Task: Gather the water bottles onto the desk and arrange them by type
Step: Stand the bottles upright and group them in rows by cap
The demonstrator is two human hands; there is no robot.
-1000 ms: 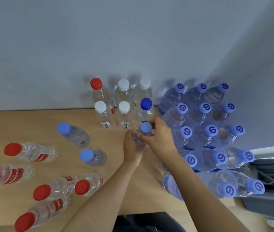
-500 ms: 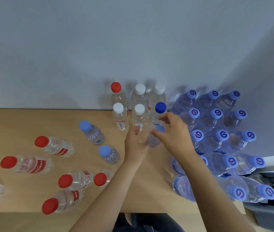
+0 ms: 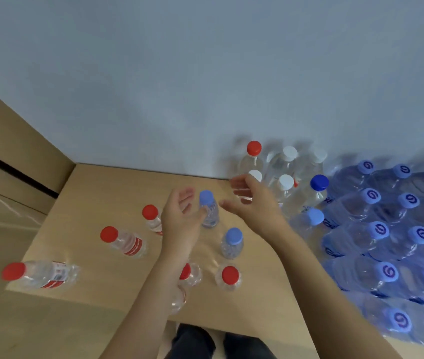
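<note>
- At the far left, a clear plastic bottle with a red cap and a red label [image 3: 40,274] lies on its side on the light wooden desk [image 3: 107,182]. Its long axis runs left to right and its cap points to the left.
- A second red-capped clear bottle [image 3: 124,240] leans toward the camera view, the cap pointing up and left. A third one [image 3: 152,218] stands just left of the left hand.
- The left hand [image 3: 179,218] has relaxed, spread fingers and grips nothing. Its thumb seems to touch the small clear bottle with a light blue cap [image 3: 208,208], but blur makes this uncertain.
- This small bottle stands upright in the middle of the desk, between both hands, with its long axis vertical and its cap up.
- I judge it is light, thin-walled and smooth, so it may dent or slip. The ribbed body below the shoulder looks like the best place to hold it.
- The right hand [image 3: 253,203] is also spread and empty, just right of this bottle.
- Further right stand white-capped clear bottles [image 3: 284,187], then the large bluish bottles with printed lilac caps [image 3: 376,229], packed close together.
</note>
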